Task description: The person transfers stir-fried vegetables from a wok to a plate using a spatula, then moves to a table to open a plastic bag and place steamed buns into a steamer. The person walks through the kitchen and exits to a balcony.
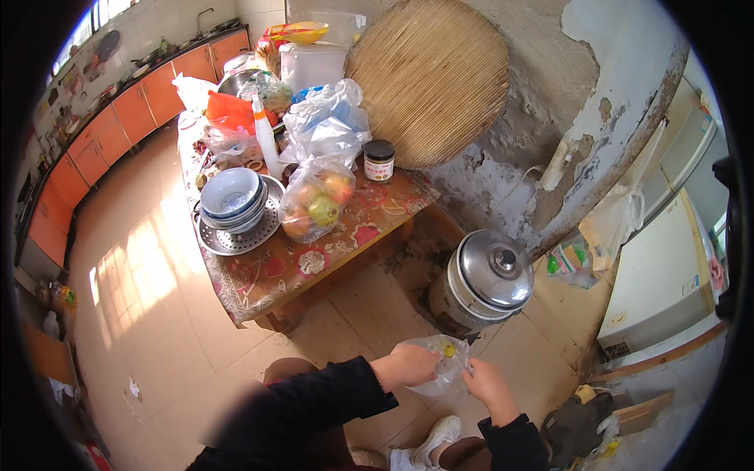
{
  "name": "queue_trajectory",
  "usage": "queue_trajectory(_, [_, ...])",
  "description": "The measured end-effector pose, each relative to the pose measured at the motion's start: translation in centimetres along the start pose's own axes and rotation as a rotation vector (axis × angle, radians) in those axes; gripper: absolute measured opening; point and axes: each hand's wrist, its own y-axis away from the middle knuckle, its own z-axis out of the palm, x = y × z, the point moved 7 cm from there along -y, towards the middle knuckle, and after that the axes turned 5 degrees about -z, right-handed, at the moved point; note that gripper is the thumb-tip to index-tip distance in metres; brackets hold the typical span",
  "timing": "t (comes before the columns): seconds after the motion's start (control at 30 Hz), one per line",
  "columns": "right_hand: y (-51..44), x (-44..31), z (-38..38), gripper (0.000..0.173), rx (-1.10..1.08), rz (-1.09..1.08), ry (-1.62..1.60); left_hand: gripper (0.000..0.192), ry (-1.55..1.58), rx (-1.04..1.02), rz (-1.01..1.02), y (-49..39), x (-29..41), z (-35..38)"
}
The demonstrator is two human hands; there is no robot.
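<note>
Low in front of me, my left hand and my right hand each grip an edge of a clear plastic bag. A small yellow-green thing shows near the bag's top, too small to name. Just beyond the bag stands a round pot with a metal lid. To the left, on a table with a flowered cover, a plastic bag of apples or similar fruit lies beside stacked bowls on a perforated metal tray.
A dark-lidded jar, a white bottle and more plastic bags crowd the table. A round woven mat leans on the wall. A white appliance stands at right. Orange cabinets line the far left.
</note>
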Motion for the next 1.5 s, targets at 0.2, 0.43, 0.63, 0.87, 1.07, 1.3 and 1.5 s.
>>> queue_trajectory(0.2, [-0.4, -0.2, -9.4, 0.027, 0.372, -0.034, -0.047, 0.034, 0.027, -0.018, -0.026, 0.1, 0.2, 0.0])
queue_trajectory(0.43, [-8.8, -1.3, -19.8, 0.022, 0.513, -0.206, 0.117, 0.035, 0.03, -0.063, -0.095, -0.9, 0.4, -0.2])
queue_trajectory(0.63, [-10.9, 3.9, -24.9, 0.023, 0.537, -0.141, -0.172, 0.041, 0.074, -0.027, -0.004, -2.1, 2.1, 0.4])
queue_trajectory(0.87, [-8.6, 12.9, -26.2, 0.024, 0.561, 0.13, -0.413, 0.039, 0.076, -0.084, 0.019, -1.4, 3.0, 0.1])
queue_trajectory(1.07, [-7.1, 16.3, -25.5, 0.019, 0.516, 0.202, -0.599, 0.038, 0.074, -0.165, -0.132, -0.4, -0.5, 0.1])
queue_trajectory(1.3, [1.7, 18.1, -34.9, 0.021, 0.376, 0.496, -0.353, 0.04, 0.151, -0.233, -0.104, -1.8, -3.0, 0.4])
queue_trajectory(1.5, [0.7, 11.5, -49.5, 0.028, 0.552, 0.397, 0.083, 0.043, 0.17, -0.196, -0.128, -2.8, -4.6, 1.4])
